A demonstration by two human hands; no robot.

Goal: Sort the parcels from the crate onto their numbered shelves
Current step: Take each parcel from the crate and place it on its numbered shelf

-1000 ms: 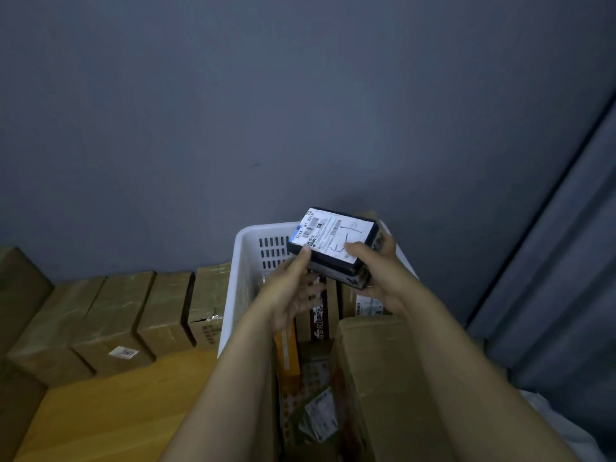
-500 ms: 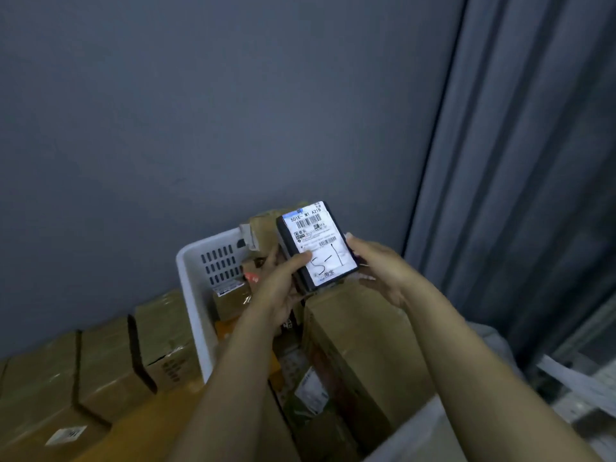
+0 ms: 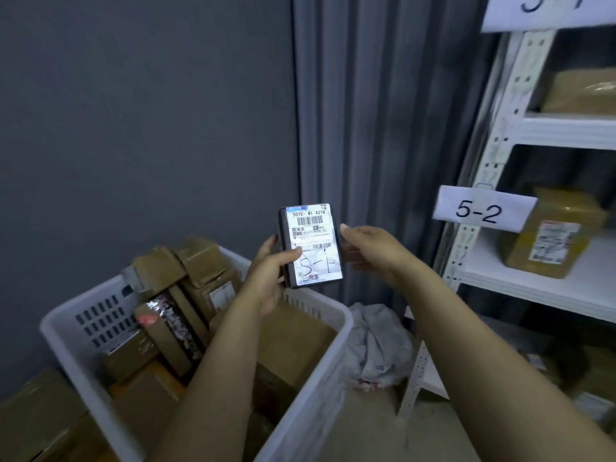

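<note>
Your view swings right: shelf rack and 5-2 tag now visible. You hold parcel upright above crate, handwritten 5-1 facing you. Your left hand grips its left edge; right hand fingers fairly straight, touching right edge. Destination likely shelf above 5-2.

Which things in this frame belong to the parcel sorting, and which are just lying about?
Job: black parcel marked 5-1, gripped by left hand, right hand at its edge; white crate of parcels; shelf rack with 5-2 tag.
Lying about: crumpled grey bag on floor; cardboard boxes beside the crate; curtain.
</note>
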